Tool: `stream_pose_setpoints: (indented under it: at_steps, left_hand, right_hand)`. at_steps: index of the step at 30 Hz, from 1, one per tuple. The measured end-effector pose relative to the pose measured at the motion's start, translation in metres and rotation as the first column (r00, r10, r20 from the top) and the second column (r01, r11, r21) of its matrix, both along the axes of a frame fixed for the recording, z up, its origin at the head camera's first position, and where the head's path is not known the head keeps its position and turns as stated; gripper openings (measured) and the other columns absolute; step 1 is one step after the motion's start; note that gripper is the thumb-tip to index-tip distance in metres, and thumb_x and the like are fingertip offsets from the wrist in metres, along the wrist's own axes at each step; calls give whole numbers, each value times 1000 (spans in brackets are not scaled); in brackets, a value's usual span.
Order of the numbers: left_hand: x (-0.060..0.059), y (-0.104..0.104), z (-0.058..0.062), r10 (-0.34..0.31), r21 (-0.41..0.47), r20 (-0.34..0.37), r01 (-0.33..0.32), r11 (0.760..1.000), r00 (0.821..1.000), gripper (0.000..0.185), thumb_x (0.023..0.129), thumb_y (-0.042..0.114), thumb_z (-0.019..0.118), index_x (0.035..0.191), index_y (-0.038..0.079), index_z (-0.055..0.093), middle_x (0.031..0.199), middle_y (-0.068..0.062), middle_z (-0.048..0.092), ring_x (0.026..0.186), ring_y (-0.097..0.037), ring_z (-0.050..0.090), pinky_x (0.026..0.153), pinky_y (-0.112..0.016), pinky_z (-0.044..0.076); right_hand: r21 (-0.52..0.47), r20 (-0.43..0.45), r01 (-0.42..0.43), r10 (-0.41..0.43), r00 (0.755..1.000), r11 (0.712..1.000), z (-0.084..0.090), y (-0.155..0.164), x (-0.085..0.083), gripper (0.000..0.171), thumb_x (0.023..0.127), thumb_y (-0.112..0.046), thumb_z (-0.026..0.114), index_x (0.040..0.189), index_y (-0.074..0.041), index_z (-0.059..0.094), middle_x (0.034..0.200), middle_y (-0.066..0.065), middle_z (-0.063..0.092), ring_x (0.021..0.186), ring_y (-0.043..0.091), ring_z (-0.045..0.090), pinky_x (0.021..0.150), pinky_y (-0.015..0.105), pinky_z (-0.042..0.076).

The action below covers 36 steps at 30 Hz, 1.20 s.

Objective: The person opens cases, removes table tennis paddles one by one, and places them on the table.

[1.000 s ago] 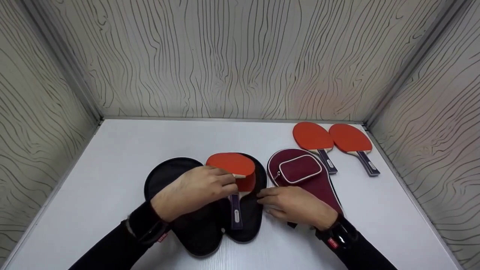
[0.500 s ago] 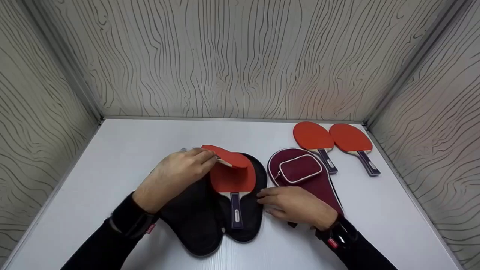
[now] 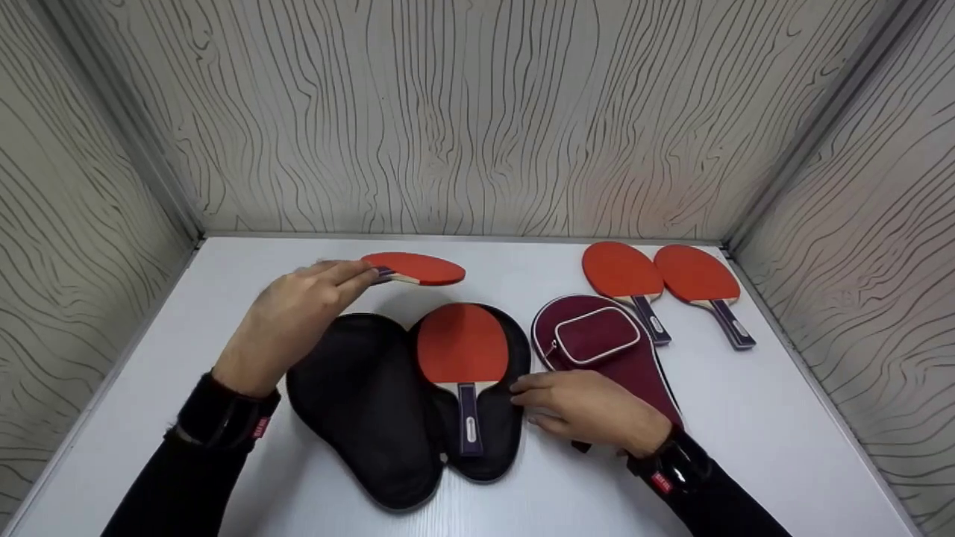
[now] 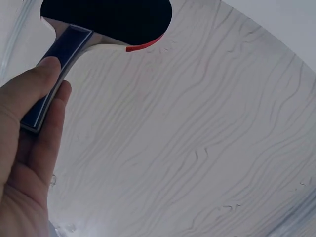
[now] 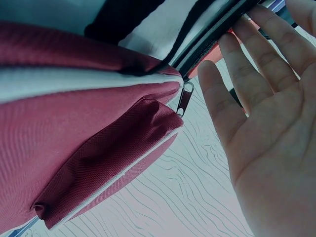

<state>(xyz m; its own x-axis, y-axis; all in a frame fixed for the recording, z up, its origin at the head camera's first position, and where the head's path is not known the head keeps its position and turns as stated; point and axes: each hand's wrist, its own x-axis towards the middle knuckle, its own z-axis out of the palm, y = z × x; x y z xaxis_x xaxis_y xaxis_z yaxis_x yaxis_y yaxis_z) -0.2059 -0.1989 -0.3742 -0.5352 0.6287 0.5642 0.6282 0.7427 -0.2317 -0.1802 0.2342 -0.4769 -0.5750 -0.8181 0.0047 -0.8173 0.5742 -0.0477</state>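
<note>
My left hand (image 3: 298, 317) grips a table tennis paddle (image 3: 419, 268) by its handle, raised beyond the far edge of the open black case. The left wrist view shows the thumb along the dark blue handle (image 4: 66, 52) and the paddle's black underside. A second red paddle (image 3: 462, 347) lies in the right half of the case (image 3: 358, 425), handle toward me. Its left half bears nothing. My right hand (image 3: 589, 410) lies with fingers extended at the case's right edge, over the maroon paddle case (image 3: 642, 384); the right wrist view shows its palm (image 5: 276, 143) holding nothing.
Two more red paddles (image 3: 621, 270) lie side by side at the back right of the white table (image 3: 246, 283). A small zipped pocket (image 3: 598, 335) with white piping sits on the maroon case. Wood-grain panels (image 3: 462, 119) close off the back and sides.
My left hand has lifted its paddle off the one in the black case and carried it left and away from me. My right hand has stayed in place.
</note>
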Motion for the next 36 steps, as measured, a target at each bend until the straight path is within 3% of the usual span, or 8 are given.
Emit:
stream_pose_setpoints:
  at_steps: [4,12,16,23,31,36]
  left_hand:
    - [-8,-16,0,36,89,6,-36,995,999,41,102,-13,77,141,-1,82,138,-19,85,122,-40,85,92,-51,75]
    - [-27,-50,-5,112,209,-10,-108,972,994,33,101,-11,81,132,-4,84,130,-25,87,115,-45,87,88,-56,75]
    - [-31,-67,-9,161,270,23,-162,949,987,33,98,-12,83,130,-3,85,129,-24,87,112,-48,87,85,-60,74]
    - [-38,-92,-14,208,361,95,-229,904,973,32,100,-9,84,132,-1,85,131,-22,87,110,-53,86,89,-66,72]
    - [-43,-115,-23,284,397,151,-322,860,947,31,99,-11,84,130,-2,86,130,-25,86,112,-55,84,91,-71,69]
    - [-46,-130,-32,333,407,210,-392,825,919,30,100,-13,83,128,-5,85,130,-28,85,114,-58,82,94,-74,67]
  right_hand:
    - [-5,-9,-4,4,1000,1000,-1,0,0,33,114,-19,72,144,-19,85,152,-3,82,146,14,76,119,38,66]
    - [-8,-11,-9,9,1000,1000,-2,0,-1,33,114,-19,72,144,-19,85,152,-3,82,147,15,75,119,38,66]
    - [-11,-26,-18,18,999,1000,-2,0,0,32,114,-19,73,143,-19,85,151,-3,82,146,14,76,119,38,66]
    - [-13,-19,-15,14,1000,1000,-2,1,0,31,114,-19,72,143,-18,86,152,-2,82,147,15,76,120,38,66]
    - [-17,-3,-8,8,1000,1000,-1,1,0,31,115,-19,72,143,-18,86,152,-2,82,146,15,76,120,38,66]
    - [-13,8,-6,6,1000,1000,0,1,0,32,115,-19,71,143,-18,86,153,-3,82,147,15,75,120,39,66]
